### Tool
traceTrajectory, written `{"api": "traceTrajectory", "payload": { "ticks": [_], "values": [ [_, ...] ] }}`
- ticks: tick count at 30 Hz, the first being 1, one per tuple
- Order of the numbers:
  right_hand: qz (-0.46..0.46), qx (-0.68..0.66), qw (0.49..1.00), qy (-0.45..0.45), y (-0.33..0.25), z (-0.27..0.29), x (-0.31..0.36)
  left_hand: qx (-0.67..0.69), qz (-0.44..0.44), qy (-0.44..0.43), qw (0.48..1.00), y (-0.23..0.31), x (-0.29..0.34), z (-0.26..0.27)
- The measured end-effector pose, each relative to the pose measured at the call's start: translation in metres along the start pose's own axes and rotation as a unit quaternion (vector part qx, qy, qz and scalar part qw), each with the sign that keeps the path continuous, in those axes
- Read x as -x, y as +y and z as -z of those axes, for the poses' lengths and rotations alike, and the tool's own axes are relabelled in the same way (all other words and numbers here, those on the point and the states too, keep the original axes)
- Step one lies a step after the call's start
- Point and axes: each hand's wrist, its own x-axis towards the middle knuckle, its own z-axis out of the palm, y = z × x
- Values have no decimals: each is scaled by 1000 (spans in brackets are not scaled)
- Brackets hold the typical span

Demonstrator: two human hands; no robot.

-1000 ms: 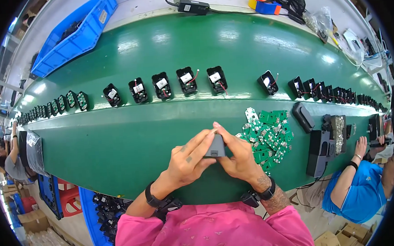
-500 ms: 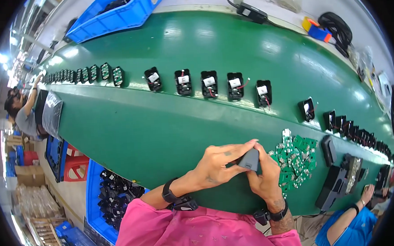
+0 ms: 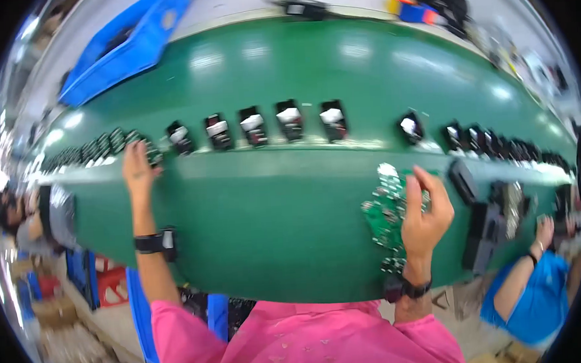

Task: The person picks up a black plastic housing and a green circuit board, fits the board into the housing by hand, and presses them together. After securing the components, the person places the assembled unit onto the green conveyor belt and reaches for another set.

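My left hand point(image 3: 138, 166) reaches to the right end of a row of black casings point(image 3: 108, 145) fitted with green boards. Its fingers and thumb are around the last black casing point(image 3: 151, 151), partly covered and blurred. My right hand point(image 3: 427, 210) hovers at a pile of green circuit boards point(image 3: 386, 219), thumb and forefinger curved with a gap between them. Nothing shows in that gap except green behind it. I cannot see the grey wedge-shaped casing. Between my hands, farther back, stand several black casings with white parts inside point(image 3: 253, 125).
A blue crate point(image 3: 126, 49) sits at the back left. More black casings point(image 3: 499, 145) line the right side, near dark grey blocks point(image 3: 482, 234). At the lower left is a blue bin point(image 3: 143, 317). A co-worker's arm point(image 3: 528, 261) rests at the far right.
My hands have parted from the grey casing they held together. The left has swung far left to the row; the right has moved up and right over the boards. The view has shifted.
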Motion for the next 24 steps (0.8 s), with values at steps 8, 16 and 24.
{"api": "traceTrajectory", "payload": {
  "ticks": [8, 16, 24],
  "values": [
    [-18, 172, 979, -111, 39, 11, -11, -120, -69, -23, 990, 1, -50, -35],
    [54, 227, 959, -161, 34, 3, 5, -82, -160, -289, 940, 79, -24, -12],
    [-7, 31, 993, -116, 33, -1, 0, 191, -9, -211, 959, 149, 23, 1]
  ]
}}
